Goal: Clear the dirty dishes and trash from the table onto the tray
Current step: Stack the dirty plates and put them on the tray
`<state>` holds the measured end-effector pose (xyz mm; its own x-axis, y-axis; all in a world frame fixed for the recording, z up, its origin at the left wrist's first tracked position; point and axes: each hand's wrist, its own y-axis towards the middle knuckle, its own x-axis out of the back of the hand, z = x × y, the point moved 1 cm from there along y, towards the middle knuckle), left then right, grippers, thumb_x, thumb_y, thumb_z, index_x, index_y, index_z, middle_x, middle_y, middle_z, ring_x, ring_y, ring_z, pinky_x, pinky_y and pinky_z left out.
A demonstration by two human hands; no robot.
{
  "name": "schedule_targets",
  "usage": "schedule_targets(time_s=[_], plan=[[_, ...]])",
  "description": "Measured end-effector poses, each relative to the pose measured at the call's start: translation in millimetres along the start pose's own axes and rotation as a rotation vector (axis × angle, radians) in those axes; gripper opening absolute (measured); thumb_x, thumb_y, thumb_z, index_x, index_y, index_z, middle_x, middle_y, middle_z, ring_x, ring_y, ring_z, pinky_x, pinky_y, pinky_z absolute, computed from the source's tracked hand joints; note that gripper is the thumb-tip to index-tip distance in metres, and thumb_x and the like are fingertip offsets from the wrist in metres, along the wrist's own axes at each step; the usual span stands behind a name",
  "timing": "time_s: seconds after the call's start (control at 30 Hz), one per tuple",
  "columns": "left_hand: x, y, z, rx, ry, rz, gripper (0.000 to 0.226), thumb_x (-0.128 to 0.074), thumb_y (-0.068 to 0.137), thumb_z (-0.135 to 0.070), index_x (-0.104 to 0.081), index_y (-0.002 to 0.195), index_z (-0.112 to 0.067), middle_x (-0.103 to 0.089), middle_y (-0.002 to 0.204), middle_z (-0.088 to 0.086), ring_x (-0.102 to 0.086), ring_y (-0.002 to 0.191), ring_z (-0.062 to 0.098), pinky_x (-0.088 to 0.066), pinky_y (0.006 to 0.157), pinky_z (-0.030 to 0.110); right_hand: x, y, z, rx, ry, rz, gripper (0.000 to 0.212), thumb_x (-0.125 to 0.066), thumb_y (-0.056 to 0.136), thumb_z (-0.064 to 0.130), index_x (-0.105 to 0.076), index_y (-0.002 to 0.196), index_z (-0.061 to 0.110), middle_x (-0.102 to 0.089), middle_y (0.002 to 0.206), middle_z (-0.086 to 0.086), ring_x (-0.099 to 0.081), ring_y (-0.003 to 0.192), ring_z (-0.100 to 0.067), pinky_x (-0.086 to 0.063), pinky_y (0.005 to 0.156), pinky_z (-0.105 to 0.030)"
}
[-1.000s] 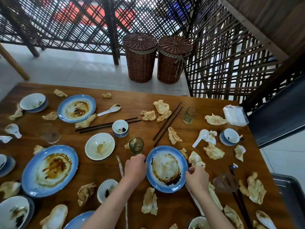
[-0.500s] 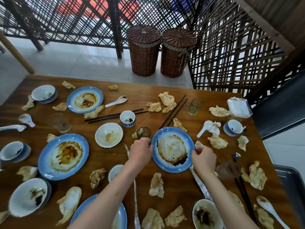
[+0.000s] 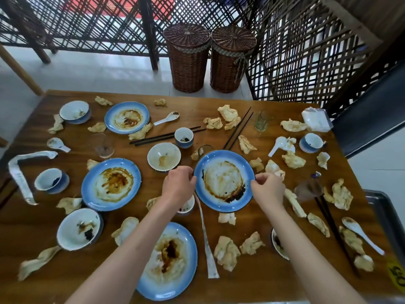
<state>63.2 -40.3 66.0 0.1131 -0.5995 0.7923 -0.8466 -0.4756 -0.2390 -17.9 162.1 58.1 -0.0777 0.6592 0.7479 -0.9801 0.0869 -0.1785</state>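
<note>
Both hands grip a dirty blue-rimmed plate [image 3: 224, 180] near the middle of the table [image 3: 274, 279]: the left hand [image 3: 178, 185] pinches its left edge, the right hand [image 3: 268, 188] its right edge, fingers curled closed on the rim. The plate is probably stiff, breakable ceramic, moderately heavy, with sauce smears that could make it slippery; opposite rim points give a level hold. The metal tray [image 3: 383, 207] lies at the table's right edge, well apart from the plate.
</note>
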Motion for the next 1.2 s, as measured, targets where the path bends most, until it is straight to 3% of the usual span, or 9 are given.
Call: schedule_targets(time_s=[0.13, 0.27, 0.37, 0.47, 0.53, 0.63, 0.77, 0.9, 1.2], plan=[[18, -28, 21, 0.003, 0.027, -0.008, 0.024, -0.054, 0.089, -0.021, -0.057, 0.066, -0.016, -0.058, 0.068, 0.001, -0.059, 0.074, 0.024, -0.044, 0.062, 0.034, -7, -33, 1, 0.008, 0.024, 0.056, 0.006, -0.063, 0.081, 0.01, -0.062, 0.078, 0.015, -0.055, 0.071, 0.011, -0.053, 0.069, -0.008, -0.036, 0.054, -0.017], [30, -65, 49, 0.029, 0.027, 0.007, 0.033, -0.054, 0.089, -0.019, -0.046, 0.057, -0.02, -0.055, 0.067, 0.007, -0.059, 0.078, 0.03, -0.046, 0.066, 0.038, -21, -72, -1, -0.012, 0.037, 0.091, 0.013, -0.065, 0.08, 0.01, -0.058, 0.072, 0.019, -0.055, 0.069, 0.011, -0.057, 0.074, -0.013, -0.045, 0.065, -0.026], [34, -91, 71, 0.067, 0.051, 0.019, 0.024, -0.053, 0.09, -0.02, -0.055, 0.067, -0.015, -0.06, 0.075, 0.011, -0.06, 0.079, 0.029, -0.048, 0.069, 0.041, -32, -102, -7, -0.012, 0.03, 0.125, 0.024, -0.066, 0.079, 0.01, -0.054, 0.063, 0.023, -0.053, 0.065, 0.012, -0.055, 0.068, -0.01, -0.043, 0.06, -0.024], [34, -114, 92, 0.097, 0.071, 0.007, 0.035, -0.054, 0.089, -0.019, -0.041, 0.057, -0.02, -0.051, 0.063, 0.006, -0.059, 0.077, 0.031, -0.047, 0.066, 0.041, -45, -126, -12, -0.015, 0.03, 0.161, 0.016, -0.066, 0.079, 0.009, -0.06, 0.067, 0.018, -0.059, 0.067, 0.006, -0.06, 0.075, -0.018, -0.047, 0.065, -0.028], [33, -126, 106, 0.115, 0.084, -0.001, 0.031, -0.054, 0.09, -0.021, -0.047, 0.06, -0.019, -0.052, 0.066, 0.002, -0.06, 0.078, 0.028, -0.046, 0.066, 0.038, -53, -140, -15, -0.023, 0.035, 0.182, 0.007, -0.065, 0.079, 0.009, -0.065, 0.073, 0.013, -0.064, 0.072, 0.0, -0.061, 0.077, -0.02, -0.047, 0.066, -0.028], [32, -137, 122, 0.152, 0.122, -0.013, 0.014, -0.055, 0.091, -0.025, -0.063, 0.083, -0.015, -0.063, 0.089, 0.005, -0.06, 0.087, 0.024, -0.049, 0.073, 0.036, -62, -157, -19, -0.044, 0.027, 0.198, 0.002, -0.065, 0.08, 0.01, -0.065, 0.079, 0.012, -0.064, 0.078, -0.003, -0.06, 0.076, -0.019, -0.044, 0.064, -0.025], [26, -152, 139, 0.218, 0.155, -0.048, 0.017, -0.057, 0.091, -0.026, -0.069, 0.097, -0.015, -0.066, 0.094, 0.004, -0.062, 0.089, 0.022, -0.051, 0.075, 0.034, -75, -179, -27, -0.04, -0.025, 0.209, 0.007, -0.065, 0.082, 0.01, -0.068, 0.089, 0.009, -0.062, 0.081, 0.0, -0.058, 0.08, -0.017, -0.045, 0.067, -0.026], [14, -158, 153, 0.266, 0.182, -0.023, 0.017, -0.056, 0.092, -0.025, -0.069, 0.096, -0.015, -0.066, 0.088, 0.003, -0.061, 0.084, 0.019, -0.052, 0.073, 0.034, -92, -192, -33, -0.04, -0.058, 0.217, 0.013, -0.064, 0.084, 0.008, -0.067, 0.097, 0.005, -0.061, 0.085, -0.001, -0.053, 0.077, -0.014, -0.041, 0.066, -0.024], [-1, -152, 161, 0.281, 0.197, -0.039, 0.018, -0.055, 0.093, -0.027, -0.067, 0.101, -0.016, -0.066, 0.089, 0.001, -0.055, 0.075, 0.012, -0.045, 0.061, 0.023, -106, -199, -37, -0.079, -0.143, 0.175, 0.006, -0.06, 0.087, 0.009, -0.063, 0.093, 0.008, -0.053, 0.078, 0.003, -0.049, 0.074, -0.014, -0.041, 0.065, -0.026]])
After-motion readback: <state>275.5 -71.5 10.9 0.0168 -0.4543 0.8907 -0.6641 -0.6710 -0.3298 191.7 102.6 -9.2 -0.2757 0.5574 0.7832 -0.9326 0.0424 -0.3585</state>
